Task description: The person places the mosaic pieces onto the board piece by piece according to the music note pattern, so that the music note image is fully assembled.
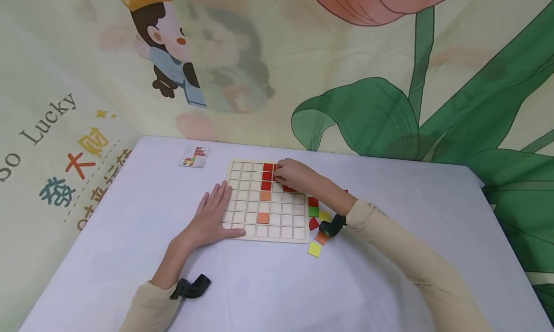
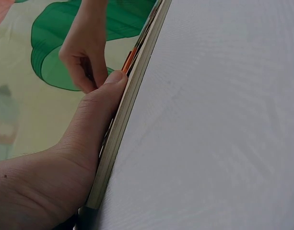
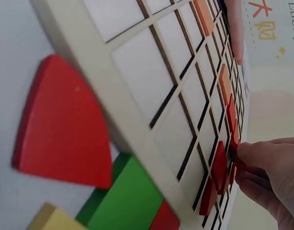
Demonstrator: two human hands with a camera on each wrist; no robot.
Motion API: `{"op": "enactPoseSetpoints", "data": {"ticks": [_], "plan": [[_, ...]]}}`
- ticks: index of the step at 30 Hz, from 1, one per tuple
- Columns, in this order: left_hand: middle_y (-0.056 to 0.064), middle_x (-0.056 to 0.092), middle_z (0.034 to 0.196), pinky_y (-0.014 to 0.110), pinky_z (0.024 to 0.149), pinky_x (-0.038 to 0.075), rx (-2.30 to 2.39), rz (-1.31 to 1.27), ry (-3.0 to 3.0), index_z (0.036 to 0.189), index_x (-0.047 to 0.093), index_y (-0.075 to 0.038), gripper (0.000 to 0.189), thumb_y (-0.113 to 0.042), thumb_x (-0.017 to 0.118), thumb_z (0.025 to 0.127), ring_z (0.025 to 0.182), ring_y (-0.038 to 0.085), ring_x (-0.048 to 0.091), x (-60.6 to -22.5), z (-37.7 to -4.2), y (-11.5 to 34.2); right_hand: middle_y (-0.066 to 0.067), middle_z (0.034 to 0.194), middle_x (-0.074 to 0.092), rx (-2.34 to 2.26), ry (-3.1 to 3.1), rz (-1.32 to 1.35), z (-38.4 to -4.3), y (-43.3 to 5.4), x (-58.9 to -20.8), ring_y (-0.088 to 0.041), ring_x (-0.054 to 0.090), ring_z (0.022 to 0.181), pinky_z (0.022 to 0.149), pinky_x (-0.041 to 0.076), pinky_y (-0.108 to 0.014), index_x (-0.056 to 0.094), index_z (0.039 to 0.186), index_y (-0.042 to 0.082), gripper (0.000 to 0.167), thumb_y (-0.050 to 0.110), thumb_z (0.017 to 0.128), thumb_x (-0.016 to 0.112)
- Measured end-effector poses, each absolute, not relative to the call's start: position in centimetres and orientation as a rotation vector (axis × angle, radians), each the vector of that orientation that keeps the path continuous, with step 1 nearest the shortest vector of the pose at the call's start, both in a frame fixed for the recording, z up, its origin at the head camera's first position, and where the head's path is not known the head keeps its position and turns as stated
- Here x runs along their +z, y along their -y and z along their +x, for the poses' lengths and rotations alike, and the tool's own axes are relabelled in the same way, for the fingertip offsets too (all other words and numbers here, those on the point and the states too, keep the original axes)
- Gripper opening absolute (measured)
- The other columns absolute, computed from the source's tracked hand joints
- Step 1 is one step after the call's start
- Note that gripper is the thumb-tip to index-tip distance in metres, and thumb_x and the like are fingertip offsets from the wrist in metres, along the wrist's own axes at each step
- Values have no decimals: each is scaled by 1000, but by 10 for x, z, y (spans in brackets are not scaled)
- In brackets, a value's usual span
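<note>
A wooden grid board (image 1: pixel 242 239) lies on the table, with red tiles (image 1: pixel 266 175) in its upper rows and two orange tiles (image 1: pixel 263 218) below them. My left hand (image 1: pixel 209 221) rests on the board's left side, fingers spread and thumb along the near edge. In the left wrist view the left thumb (image 2: pixel 96 108) lies along the board's rim. My right hand (image 1: pixel 298 175) is over the top rows, pinching a red tile against the grid. The right wrist view shows the right hand's fingertips (image 3: pixel 254 160) among the red tiles; they partly hide the pinched tile.
Beside the board's right edge lie loose pieces: a green block (image 1: pixel 313 211), a red quarter-round piece (image 3: pixel 65 124), yellow tiles (image 1: pixel 314 249) and an orange tile (image 1: pixel 321 238). A patterned card (image 1: pixel 194 157) lies at the back left. A printed cloth (image 1: pixel 277 120) hangs behind the table.
</note>
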State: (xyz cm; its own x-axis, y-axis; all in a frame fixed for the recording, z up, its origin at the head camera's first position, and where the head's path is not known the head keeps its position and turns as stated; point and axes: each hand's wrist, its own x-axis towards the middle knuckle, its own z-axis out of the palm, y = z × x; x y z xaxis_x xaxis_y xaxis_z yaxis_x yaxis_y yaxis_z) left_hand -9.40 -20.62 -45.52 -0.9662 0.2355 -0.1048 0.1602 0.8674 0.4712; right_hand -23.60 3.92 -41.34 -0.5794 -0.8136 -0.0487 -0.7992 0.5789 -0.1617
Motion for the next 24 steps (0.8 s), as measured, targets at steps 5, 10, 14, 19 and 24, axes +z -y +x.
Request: {"op": "enactPoseSetpoints", "data": {"ticks": [5, 10, 14, 19, 24], "plan": [[19, 1, 164, 59, 120, 1, 697, 310, -2876, 154, 9, 2, 121, -56, 76, 73, 152, 38, -1, -456, -94, 206, -4, 104, 70, -80, -2717, -1414, -235, -41, -421, -17, 62, 96, 90, 54, -25, 70, 112, 10, 21, 19, 95, 63], [19, 1, 164, 58, 121, 1, 690, 322, -2883, 154, 9, 2, 121, -58, 75, 73, 152, 38, -1, -457, -95, 205, -6, 105, 66, -103, -2745, -1355, -230, -43, -420, -18, 57, 96, 85, 54, -25, 73, 108, 8, 24, 25, 94, 63], [19, 0, 164, 58, 121, 1, 699, 322, -2869, 154, 8, 2, 121, -58, 75, 73, 152, 38, -2, -458, -95, 204, -7, 117, 65, -108, -2760, -1295, -222, -47, -418, -21, 56, 107, 92, 53, -29, 69, 117, 7, 32, 29, 95, 62], [20, 1, 164, 59, 120, 1, 696, 324, -2865, 154, 9, 3, 121, -57, 76, 73, 152, 39, -1, -456, -94, 204, -9, 132, 60, -244, -2810, -1276, -202, -62, -416, -23, 56, 123, 100, 51, -33, 60, 132, 9, 44, 27, 93, 65], [20, 1, 164, 58, 120, 0, 699, 324, -2875, 154, 9, 2, 120, -56, 76, 73, 152, 39, -1, -455, -95, 205, -6, 126, 63, -362, -2787, -1409, -171, -89, -416, -20, 59, 116, 92, 55, -29, 62, 129, 11, 42, 22, 89, 70]]}}
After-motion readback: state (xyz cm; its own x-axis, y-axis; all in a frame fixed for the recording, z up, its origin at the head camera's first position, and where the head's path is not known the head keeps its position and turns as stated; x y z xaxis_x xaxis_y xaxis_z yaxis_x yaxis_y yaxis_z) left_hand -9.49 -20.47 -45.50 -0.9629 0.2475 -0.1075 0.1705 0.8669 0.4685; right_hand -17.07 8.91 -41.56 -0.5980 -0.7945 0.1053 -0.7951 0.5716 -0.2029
